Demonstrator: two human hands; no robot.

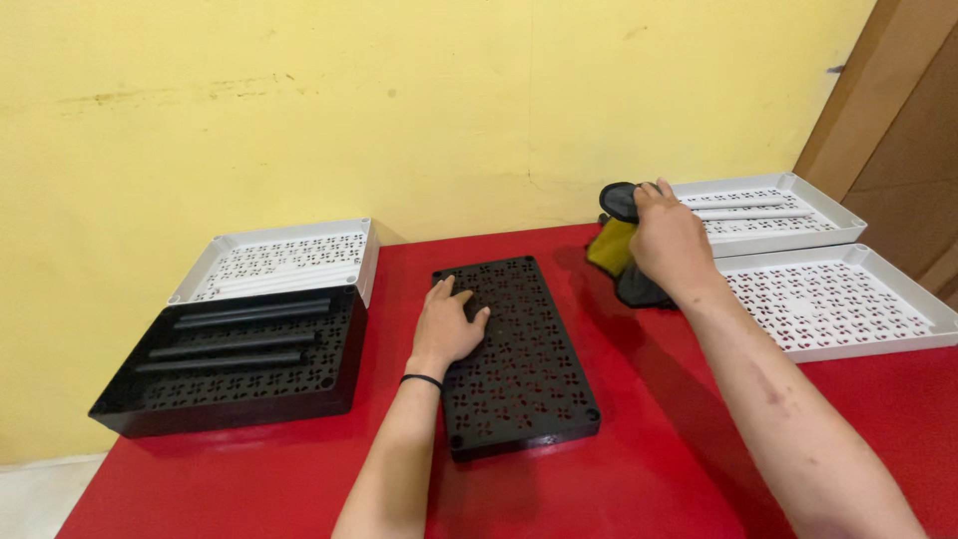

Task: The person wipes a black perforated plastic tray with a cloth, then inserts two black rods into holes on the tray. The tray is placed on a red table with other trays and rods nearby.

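Black perforated panel: laid flat, underside up, near the middle of the red table, its long side running away from the viewer. The left hand is rested palm-down on its left edge, fingers spread and flat, nothing gripped; a thin black band is worn at the wrist.

Yellow and black object: stood at the far edge of the table, just right of the panel's far end and beside the white trays. It is covered from above by the right hand, fingers curled over it and touching its black round top; whether it is firmly clasped cannot be told, and its exact kind cannot be made out.

Black tray: placed at the left end of the table, well apart from the panel, open side up, perforated floor, several dark rods lying lengthwise inside.

White tray, left: set just behind the black tray against the wall, tilted slightly, perforated, pale rods inside.

White tray, far right: perforated, pale rods inside, set against the wall.

White tray, near right: perforated, set just in front of the far one, touching or nearly so.

Surroundings: plain yellow wall, faintly scuffed; brown door frame at upper right; pale floor seen at lower left.
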